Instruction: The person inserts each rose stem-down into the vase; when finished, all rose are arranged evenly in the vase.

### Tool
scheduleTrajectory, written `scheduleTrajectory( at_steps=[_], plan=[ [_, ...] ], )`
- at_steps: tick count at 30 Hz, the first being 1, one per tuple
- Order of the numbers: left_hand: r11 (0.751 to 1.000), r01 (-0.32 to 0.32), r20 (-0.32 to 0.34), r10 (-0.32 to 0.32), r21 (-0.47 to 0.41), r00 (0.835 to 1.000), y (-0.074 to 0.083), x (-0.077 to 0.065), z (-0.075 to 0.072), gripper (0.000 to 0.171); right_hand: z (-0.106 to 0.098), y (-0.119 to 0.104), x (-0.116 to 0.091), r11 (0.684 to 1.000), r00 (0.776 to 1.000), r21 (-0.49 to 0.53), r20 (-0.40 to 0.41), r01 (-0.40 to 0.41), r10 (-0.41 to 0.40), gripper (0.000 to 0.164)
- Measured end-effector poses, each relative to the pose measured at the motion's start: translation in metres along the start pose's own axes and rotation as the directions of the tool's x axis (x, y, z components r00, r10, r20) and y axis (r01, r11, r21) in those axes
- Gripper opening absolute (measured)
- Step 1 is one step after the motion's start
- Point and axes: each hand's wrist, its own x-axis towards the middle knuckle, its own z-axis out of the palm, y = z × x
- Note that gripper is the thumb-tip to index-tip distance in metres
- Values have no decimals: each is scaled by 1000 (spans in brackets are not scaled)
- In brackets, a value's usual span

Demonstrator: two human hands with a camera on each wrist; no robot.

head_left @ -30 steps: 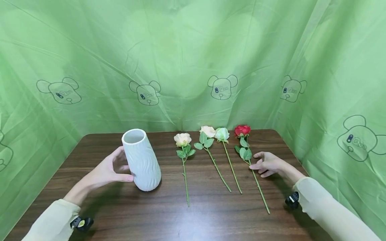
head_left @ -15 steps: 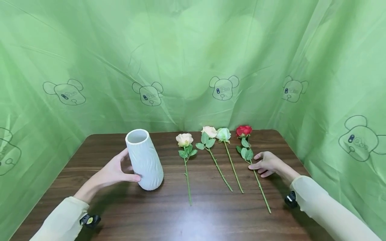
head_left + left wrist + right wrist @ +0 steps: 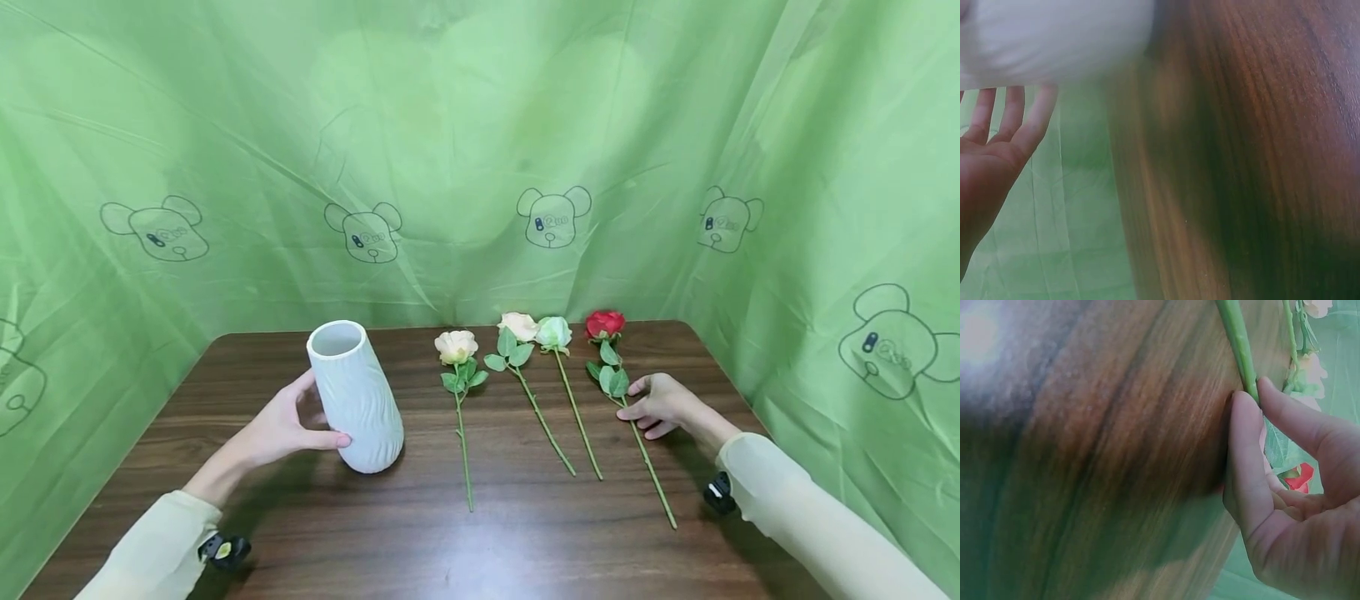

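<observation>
Gripping a vase (image 3: 360, 404), left hand (image 3: 279, 432) lies partly hidden; right hand (image 3: 660, 406) pinches red rose stem (image 3: 651, 468).

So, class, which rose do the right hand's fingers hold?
The red rose, farthest right: the fingers pinch its stem, while the pale green one and both cream ones lie untouched.

Vase (image 3: 1054, 37) partly beyond left-wrist view

"Q" lettering (image 3: 555, 222) (rest unclear) on bear heads (image 3: 555, 235) across green curtain (image 3: 450, 133)
</observation>
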Motion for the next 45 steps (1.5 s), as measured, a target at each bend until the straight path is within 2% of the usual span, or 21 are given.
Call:
scheduleTrajectory(
  at_steps=[8, 15, 26, 29, 33, 36, 39, 45],
  plan=[
    [1000, 9, 6, -8, -19, 1000, 7, -2, -2, 94, 3, -3, 5, 1000, 1000, 22, 14, -11, 11, 57],
    [999, 0, -26, 1, 37, 1000, 6, -9, -6, 91, 8, -1, 9, 999, 998, 54, 67, -6, 2, 47],
    [1000, -12, -12, 12, -11, 1000, 8, -12, -5, 93, 5, 0, 10, 995, 994, 93, 111, -31, 20, 45],
    [1000, -18, -20, 18, -7, 1000, 8, -10, -5, 94, 2, 0, 6, 995, 993, 100, 121, -24, 12, 46],
    [999, -23, -5, 23, -28, 1000, 2, 2, 3, 94, -12, 5, -2, 994, 993, 105, 112, -35, 23, 47],
    [1000, -14, 3, 14, -22, 1000, 3, -1, 0, 93, -9, 7, 5, 992, 991, 118, 131, -32, 16, 46],
    [999, -22, 12, 23, -36, 1000, -1, 3, 5, 93, -16, 13, 2, 990, 991, 133, 131, -43, 26, 47],
    [999, -24, -6, 24, -34, 1000, 0, 2, 4, 94, -17, 9, -2, 986, 991, 162, 132, -23, 2, 48]
  ],
)
